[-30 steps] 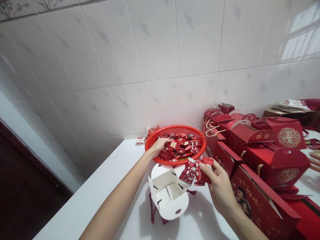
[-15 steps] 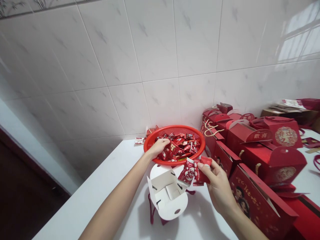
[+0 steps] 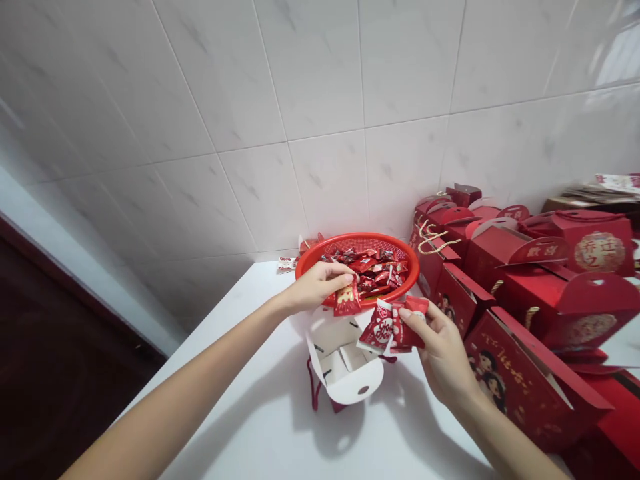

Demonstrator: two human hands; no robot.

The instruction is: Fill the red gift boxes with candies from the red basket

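Note:
My left hand (image 3: pixel 320 287) pinches a red wrapped candy (image 3: pixel 347 299) with gold print, held over the near rim of a red plastic basket (image 3: pixel 306 257). Many similar red-wrapped candies (image 3: pixel 370 265) lie in that basket. In my right hand (image 3: pixel 440 347) are red candy packets (image 3: pixel 383 327) with white lettering, gripped between thumb and fingers. Below both hands stands an open box (image 3: pixel 355 388), white inside, with its flaps spread and dark red cords at its sides. The part of its inside that shows looks bare; the packets cover its far right corner.
Many red gift boxes (image 3: pixel 530 293) with rope handles crowd the table's right side, some stacked. A small printed packet (image 3: pixel 287 265) lies behind the basket's left side. A tiled wall (image 3: pixel 330 173) closes off the back of the white table (image 3: pixel 220 407).
My left hand has come up out of the basket toward me with a candy in its fingers. My right hand still holds its packets above the box. The view has shifted slightly.

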